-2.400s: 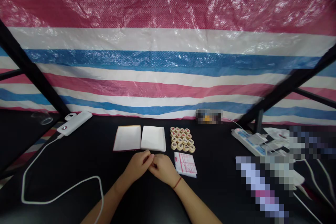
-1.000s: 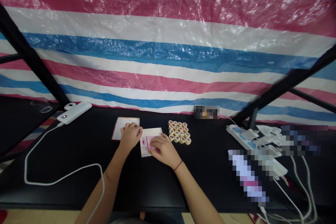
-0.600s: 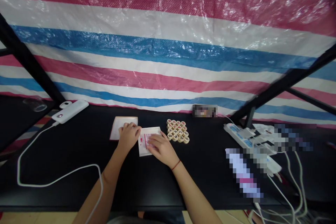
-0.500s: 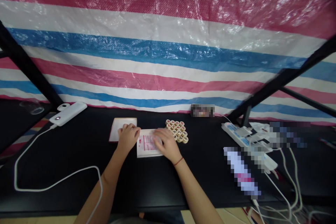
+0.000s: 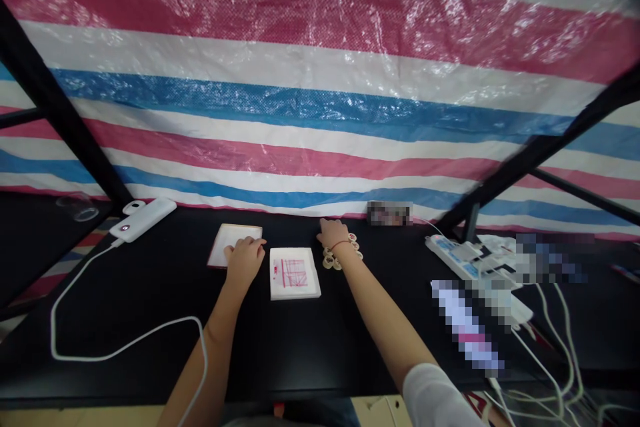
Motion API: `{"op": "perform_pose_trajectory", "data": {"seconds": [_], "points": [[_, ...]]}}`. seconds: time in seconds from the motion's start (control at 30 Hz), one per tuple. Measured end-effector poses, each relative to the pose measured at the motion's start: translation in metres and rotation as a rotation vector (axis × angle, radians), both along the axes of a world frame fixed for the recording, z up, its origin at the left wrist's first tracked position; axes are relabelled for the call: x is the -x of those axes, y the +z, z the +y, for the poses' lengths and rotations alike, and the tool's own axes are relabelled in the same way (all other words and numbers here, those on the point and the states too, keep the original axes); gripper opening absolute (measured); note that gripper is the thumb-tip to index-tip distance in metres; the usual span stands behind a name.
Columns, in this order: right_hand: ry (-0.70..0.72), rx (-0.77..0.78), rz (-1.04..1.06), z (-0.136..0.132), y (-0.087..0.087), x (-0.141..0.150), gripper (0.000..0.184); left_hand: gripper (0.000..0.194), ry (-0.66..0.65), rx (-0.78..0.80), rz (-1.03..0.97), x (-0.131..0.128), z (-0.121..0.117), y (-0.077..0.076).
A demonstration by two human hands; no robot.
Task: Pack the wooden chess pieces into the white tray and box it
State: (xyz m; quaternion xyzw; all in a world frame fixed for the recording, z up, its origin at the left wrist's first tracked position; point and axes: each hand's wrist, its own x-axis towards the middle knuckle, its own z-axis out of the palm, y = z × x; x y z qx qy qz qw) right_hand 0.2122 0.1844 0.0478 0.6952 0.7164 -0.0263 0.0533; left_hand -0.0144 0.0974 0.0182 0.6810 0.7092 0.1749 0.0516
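Observation:
My left hand (image 5: 245, 260) lies over the right part of a shallow box lid (image 5: 218, 248) with a pale inside, its fingers loosely bent and apart, with nothing seen in them. To its right sits a white box tray (image 5: 317, 288). Inside it lies a folded sheet (image 5: 294, 273) with red grid lines, probably a Chinese chess board. My right hand (image 5: 332, 233), with a red cord at the wrist, reaches over the group of round Chinese chess pieces (image 5: 329, 262). Hand and wrist cover most of the pieces. Its fingertips are bent down at the far left, and their grip is hidden.
A white power bank-like device (image 5: 145, 219) with a cable (image 5: 115, 355) is on the left. A power strip (image 5: 453, 257) with plugs and cables stands right, near a blurred-out object (image 5: 465, 323). Another blurred object (image 5: 390, 213) is at the back. A striped tarp (image 5: 300, 107) hangs behind.
The folded sheet went from the table into the white tray. My right hand has since left the sheet and moved up and right over the pieces. My left hand stays near the lid.

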Motion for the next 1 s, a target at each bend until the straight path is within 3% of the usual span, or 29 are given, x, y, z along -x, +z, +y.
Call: {"op": "perform_pose_trajectory", "data": {"seconds": [0.17,0.3,0.43,0.57,0.7,0.83,1.0], "points": [[-0.002,-0.088,0.018,-0.009,0.010,0.008,0.022,0.032,0.011,-0.099,0.016,-0.008,-0.002,-0.001],[0.167,-0.229,0.369,-0.036,0.016,0.015,0.027,0.030,-0.117,-0.040,0.018,-0.021,-0.005,-0.001],[0.408,-0.179,0.678,-0.070,0.002,0.026,0.028,0.030,-0.164,-0.017,0.007,-0.026,-0.007,0.000],[0.464,-0.191,0.736,-0.088,-0.018,0.039,0.036,0.036,-0.139,-0.079,-0.045,-0.018,-0.005,0.001],[0.548,-0.203,0.709,-0.089,-0.026,0.049,0.041,0.042,-0.244,-0.163,-0.164,-0.007,0.001,-0.004],[0.536,-0.207,0.703,-0.087,-0.028,0.043,0.033,0.042,-0.357,-0.146,-0.246,-0.008,0.003,-0.014],[0.463,-0.305,0.891,-0.086,-0.031,0.027,0.024,0.046,-0.401,-0.132,-0.179,-0.019,-0.001,-0.023]]}}
